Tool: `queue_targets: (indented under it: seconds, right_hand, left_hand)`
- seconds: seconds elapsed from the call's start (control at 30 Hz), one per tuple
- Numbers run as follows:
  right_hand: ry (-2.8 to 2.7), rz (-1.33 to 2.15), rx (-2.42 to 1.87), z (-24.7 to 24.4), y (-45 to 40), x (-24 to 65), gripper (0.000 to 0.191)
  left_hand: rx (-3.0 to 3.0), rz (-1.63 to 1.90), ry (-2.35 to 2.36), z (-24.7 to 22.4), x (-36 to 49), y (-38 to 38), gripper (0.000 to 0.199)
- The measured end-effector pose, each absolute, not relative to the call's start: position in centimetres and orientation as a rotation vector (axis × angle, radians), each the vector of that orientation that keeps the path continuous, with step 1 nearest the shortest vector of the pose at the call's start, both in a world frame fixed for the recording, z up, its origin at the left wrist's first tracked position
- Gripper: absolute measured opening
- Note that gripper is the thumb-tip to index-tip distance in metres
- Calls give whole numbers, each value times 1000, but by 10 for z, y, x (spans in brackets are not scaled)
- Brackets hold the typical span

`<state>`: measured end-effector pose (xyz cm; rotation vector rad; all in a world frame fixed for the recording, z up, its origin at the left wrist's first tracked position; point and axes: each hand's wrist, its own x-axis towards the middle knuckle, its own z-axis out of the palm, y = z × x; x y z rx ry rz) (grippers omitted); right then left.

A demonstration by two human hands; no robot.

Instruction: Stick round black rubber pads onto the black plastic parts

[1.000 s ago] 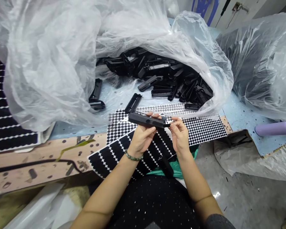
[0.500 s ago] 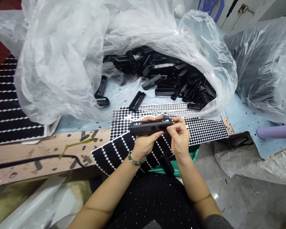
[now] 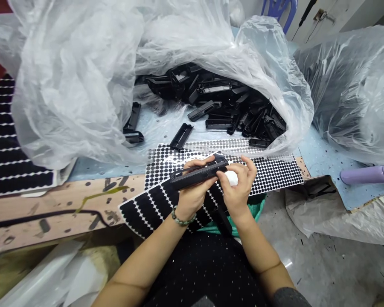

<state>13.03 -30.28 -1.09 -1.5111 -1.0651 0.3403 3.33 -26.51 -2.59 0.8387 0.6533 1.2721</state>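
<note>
A long black plastic casing [image 3: 196, 175] with a textured, carbon-look side lies across my left hand [image 3: 193, 198], whose fingers and thumb are wrapped round it from below. The casing tilts, its right end higher. At that right end, my right hand [image 3: 238, 187] pinches the edge between thumb and index finger, the other fingers curled loosely. Whether a small dot is between these fingertips cannot be made out. Under both hands lie a sheet of small black round stickers [image 3: 275, 175] and a sheet of larger black stickers [image 3: 153, 209] in rows.
Ahead, an open clear plastic bag [image 3: 83, 76] spills many black casings [image 3: 217, 87] onto the blue-covered table [image 3: 326, 149]. One loose casing [image 3: 181, 136] lies nearer me. To the right are a purple bottle [image 3: 368, 175] and another filled bag [image 3: 348, 85]. A black cable [image 3: 51, 215] runs along the table's front edge.
The casing has rolled and tilted, its left end dropping, so less of its textured face shows. My right-hand fingers have shifted slightly along its right end. The view has moved a little.
</note>
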Motion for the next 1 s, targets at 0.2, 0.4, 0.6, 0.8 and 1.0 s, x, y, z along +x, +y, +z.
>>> queue_targets:
  seconds: [0.2,0.4,0.6,0.8,1.0]
  right_hand:
    - [-875,781,-1300,-20,-300,131,57]
    - [-1005,919,-1272,-6,-299,155,41]
    - [-1543,776,-1324,9,-304,167,33]
    - [-1841,143,-1396,13,-303,165,18]
    - [-1840,224,-1289,21,-305,156,14]
  left_hand:
    - [817,1270,682,-27,35,-270,43]
    - [979,903,458,-21,-4,-257,57]
    - [1230,510,725,6,-14,-239,47]
    - [1227,507,774,11,3,-245,34]
    - [1435,633,883,5,2,-248,23]
